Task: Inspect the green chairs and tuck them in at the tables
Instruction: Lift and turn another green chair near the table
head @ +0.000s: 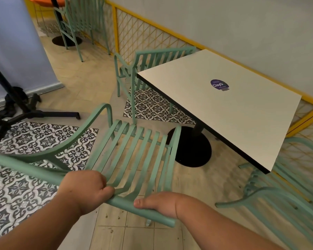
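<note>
A green slatted metal chair (134,152) stands right in front of me, its seat facing the cream square table (229,109). My left hand (85,188) grips the chair's top back rail. My right hand (159,202) grips the same rail further right, thumb on top. The chair's front edge sits just short of the table's black round base (193,150). A second green chair (143,69) is tucked in at the table's far left side. A third green chair (278,195) stands at the near right corner of the table.
A yellow mesh railing (152,33) runs along the wall behind the table. Black stand legs (25,112) spread over the floor at left. Another green chair (79,20) and a table base stand at the back. A purple sticker (219,84) is on the tabletop.
</note>
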{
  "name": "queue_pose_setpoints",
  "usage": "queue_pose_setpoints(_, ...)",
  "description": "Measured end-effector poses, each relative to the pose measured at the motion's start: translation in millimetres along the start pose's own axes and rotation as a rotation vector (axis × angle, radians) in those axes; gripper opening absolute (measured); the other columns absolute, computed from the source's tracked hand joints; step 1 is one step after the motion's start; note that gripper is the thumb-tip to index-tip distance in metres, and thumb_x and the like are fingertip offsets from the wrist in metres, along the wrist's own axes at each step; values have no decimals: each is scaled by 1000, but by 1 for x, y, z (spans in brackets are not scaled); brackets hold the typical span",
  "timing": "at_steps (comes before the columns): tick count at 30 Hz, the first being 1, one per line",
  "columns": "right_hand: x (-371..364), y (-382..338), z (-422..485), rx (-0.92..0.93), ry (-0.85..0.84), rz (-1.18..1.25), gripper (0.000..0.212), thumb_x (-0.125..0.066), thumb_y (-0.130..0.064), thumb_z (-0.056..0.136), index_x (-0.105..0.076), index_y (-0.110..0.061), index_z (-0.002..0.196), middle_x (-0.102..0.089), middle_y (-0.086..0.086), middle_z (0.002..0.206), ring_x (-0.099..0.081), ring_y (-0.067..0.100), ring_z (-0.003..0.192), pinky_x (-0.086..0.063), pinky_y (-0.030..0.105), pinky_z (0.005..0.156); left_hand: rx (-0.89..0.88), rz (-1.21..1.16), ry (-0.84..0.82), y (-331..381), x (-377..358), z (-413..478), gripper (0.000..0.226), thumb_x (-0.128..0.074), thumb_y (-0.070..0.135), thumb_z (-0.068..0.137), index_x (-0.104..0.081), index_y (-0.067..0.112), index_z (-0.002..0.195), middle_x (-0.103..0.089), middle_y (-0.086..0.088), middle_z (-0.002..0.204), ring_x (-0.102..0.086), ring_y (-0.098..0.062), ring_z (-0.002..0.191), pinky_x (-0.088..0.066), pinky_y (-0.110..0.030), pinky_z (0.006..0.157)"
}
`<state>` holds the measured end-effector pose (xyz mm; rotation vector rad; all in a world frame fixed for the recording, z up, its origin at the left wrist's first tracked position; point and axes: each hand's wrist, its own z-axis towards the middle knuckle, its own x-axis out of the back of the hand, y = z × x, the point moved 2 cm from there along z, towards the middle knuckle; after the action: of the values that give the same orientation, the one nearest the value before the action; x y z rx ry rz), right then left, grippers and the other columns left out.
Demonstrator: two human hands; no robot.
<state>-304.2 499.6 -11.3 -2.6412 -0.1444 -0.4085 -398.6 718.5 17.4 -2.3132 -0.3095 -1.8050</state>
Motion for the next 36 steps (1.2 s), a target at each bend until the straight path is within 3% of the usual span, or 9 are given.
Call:
queue_pose_setpoints(9, -27, -32, 9, 72, 29, 122, 65, -49, -81, 88, -71, -31, 124, -70, -2, 118, -65, 18, 113, -47, 36, 108, -63, 64, -8, -41, -1, 4, 62, -26, 69, 68, -68, 25, 76, -58, 1, 60, -58, -14, 62, -38, -28, 52)
queue_pose_setpoints(14, -39, -47, 18, 89, 76, 190, 44, -58, -80, 84, -69, -38, 82, -70, -7, 108, -67, 17, 112, -49, 35, 107, -76, 61, -15, -61, 1, 5, 62, -27, 69, 69, -68, 23, 75, -60, 0, 61, -60, -14, 61, -48, -27, 56)
queue_pose_setpoints(17, -42, -49, 25, 116, 103, 241, 62, -60, -87, 73, -76, -33, 99, -74, -8, 102, -70, 15, 106, -53, 35, 103, -44, 49, -21, -66, 3, 4, 65, -24, 68, 66, -70, 24, 79, -62, 1, 62, -61, -15, 64, -51, -28, 62)
queue_pose_setpoints(19, -43, -47, 27, 125, 99, 263, 62, -58, -86, 77, -77, -32, 102, -73, -10, 99, -69, 12, 101, -53, 32, 98, 1, 59, -59, -64, 4, 2, 67, -23, 67, 65, -73, 29, 88, -66, 4, 71, -64, -15, 79, -53, -38, 89)
queue_pose_setpoints(21, -42, -38, 30, 122, 93, 310, 56, -51, -82, 87, -76, -36, 106, -70, -15, 107, -64, 7, 103, -50, 28, 93, 69, 38, -92, -59, 4, -2, 70, -23, 67, 69, -70, 39, 113, -70, 10, 109, -56, -16, 121, -21, -59, 119)
queue_pose_setpoints(23, -38, -26, 32, 106, 140, 313, 60, -45, -78, 93, -72, -34, 125, -62, -17, 121, -58, 7, 112, -45, 25, 93, 226, -47, -58, -52, 3, -10, 72, -33, 66, 78, -46, 43, 144, -37, 1, 158, -19, -26, 152, 3, -66, 120)
queue_pose_setpoints(28, -19, 4, 53, 99, 241, 107, 41, -56, -64, 96, -78, -29, 97, -62, 1, 110, -62, 12, 101, -51, 30, 98, 871, -801, 271, -32, -2, -32, 98, -70, 39, 82, -13, 25, 161, 7, -20, 168, -1, -43, 153, -13, -58, 123)
queue_pose_setpoints(32, 3, 5, 73, 49, 280, -93, 66, -52, -68, 96, -57, -25, 146, -45, 4, 151, -44, 23, 142, -34, 32, 115, 1014, -1069, 358, -22, -4, -16, 94, -67, 26, 88, -11, 16, 162, 9, -19, 167, -31, -46, 142, -33, -49, 114)
queue_pose_setpoints(36, 25, 3, 100, 20, 289, -262, 79, -48, -70, 96, -43, -21, 157, -29, 8, 166, -29, 26, 153, -25, 37, 124, 1039, -973, 432, -20, -10, -8, 80, -58, 16, 92, -18, 16, 162, 4, -20, 167, -47, -45, 131, -40, -47, 109)
